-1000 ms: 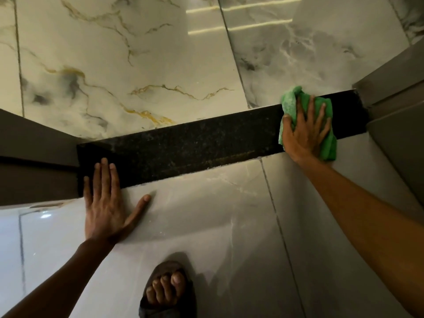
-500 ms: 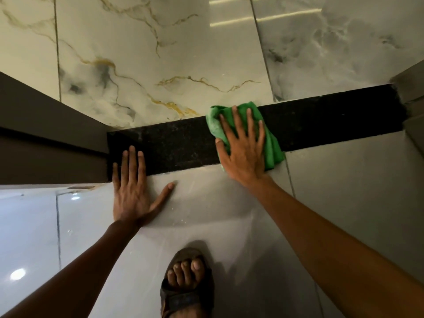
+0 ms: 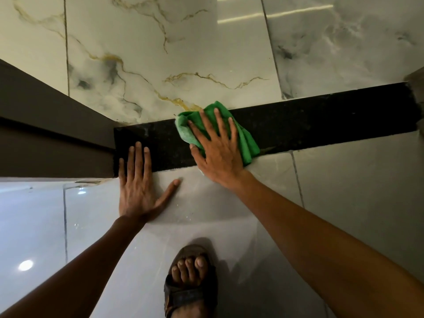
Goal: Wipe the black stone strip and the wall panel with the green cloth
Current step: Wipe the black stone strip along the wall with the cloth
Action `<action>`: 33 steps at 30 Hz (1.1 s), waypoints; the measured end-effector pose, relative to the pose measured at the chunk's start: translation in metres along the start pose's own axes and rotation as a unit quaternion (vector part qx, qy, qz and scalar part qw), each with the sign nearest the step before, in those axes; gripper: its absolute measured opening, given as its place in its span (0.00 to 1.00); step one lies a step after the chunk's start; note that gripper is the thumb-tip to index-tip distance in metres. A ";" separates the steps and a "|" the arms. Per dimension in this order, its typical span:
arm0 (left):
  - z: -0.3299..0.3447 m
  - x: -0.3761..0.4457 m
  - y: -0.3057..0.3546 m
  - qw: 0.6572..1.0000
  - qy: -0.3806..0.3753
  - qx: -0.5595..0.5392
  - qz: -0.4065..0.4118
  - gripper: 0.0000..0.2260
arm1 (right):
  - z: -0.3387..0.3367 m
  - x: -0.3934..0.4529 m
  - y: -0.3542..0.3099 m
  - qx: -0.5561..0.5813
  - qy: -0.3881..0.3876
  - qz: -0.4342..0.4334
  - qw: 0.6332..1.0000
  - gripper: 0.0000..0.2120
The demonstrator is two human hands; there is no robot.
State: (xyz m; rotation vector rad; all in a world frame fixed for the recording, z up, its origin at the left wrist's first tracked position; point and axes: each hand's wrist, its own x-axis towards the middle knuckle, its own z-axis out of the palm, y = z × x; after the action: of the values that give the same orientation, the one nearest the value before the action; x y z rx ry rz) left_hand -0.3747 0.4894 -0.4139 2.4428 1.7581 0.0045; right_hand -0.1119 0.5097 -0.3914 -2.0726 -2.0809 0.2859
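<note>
Fingers spread wide, my right hand (image 3: 218, 150) presses the green cloth (image 3: 246, 143) flat against the black stone strip (image 3: 321, 118), pinching nothing, just bearing down on it. A second ago that hand and cloth were at the strip's far right end; half a second ago they were past its middle; now they sit left of the middle, the cloth's top edge lapping onto the gold-veined marble tile (image 3: 160, 65) above the strip and its lower corner reaching the grey wall panel (image 3: 344, 191) below the strip. I judge one right-to-left pass along the strip to be nearly done, with only the short stretch between the cloth and my left hand (image 3: 140, 187) unwiped.

That left hand is open and flat, fingertips on the strip's left end, palm and thumb on the panel below the strip, bracing me. It has not shifted on the surface.

I judge the panel below the strip not yet wiped.

Count: two hands, one cloth, one black strip, one sandalled foot (image 3: 190, 278) below the strip, and several panel slabs split by grout lines. Left of the strip runs a dark brown ledge (image 3: 52, 138).
</note>
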 end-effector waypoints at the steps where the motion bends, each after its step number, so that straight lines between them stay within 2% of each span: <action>1: 0.000 0.000 0.000 1.000 0.002 0.002 0.000 0.53 | 0.001 0.004 -0.008 0.002 -0.006 -0.008 1.000 0.32; 5: 0.000 0.000 0.000 1.000 0.004 0.013 -0.003 0.54 | 0.004 0.018 -0.037 0.017 -0.023 -0.026 0.999 0.32; 9: 0.001 0.000 0.000 1.000 0.005 0.020 -0.007 0.54 | 0.002 0.019 -0.039 0.036 -0.033 -0.044 0.998 0.31; 14: 0.001 0.001 -0.002 1.000 0.003 0.013 -0.003 0.54 | -0.001 0.009 -0.005 0.001 -0.050 -0.230 0.972 0.29; 17: 0.000 0.000 -0.003 1.000 0.004 0.011 -0.001 0.53 | -0.006 0.006 0.025 -0.010 -0.038 -0.255 0.966 0.28; 25: -0.006 0.001 -0.002 1.000 -0.013 -0.013 0.008 0.52 | -0.035 -0.010 0.122 -0.026 0.007 -0.091 0.995 0.29; 33: -0.005 0.000 -0.004 1.000 -0.018 -0.007 0.005 0.52 | -0.074 -0.036 0.252 -0.028 0.008 0.126 0.992 0.30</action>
State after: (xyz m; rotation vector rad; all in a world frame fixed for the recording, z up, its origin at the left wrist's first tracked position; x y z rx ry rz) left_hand -0.3791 0.4909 -0.4096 2.4273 1.7246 -0.0252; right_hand 0.1504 0.4745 -0.3876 -2.3652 -1.8365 0.2497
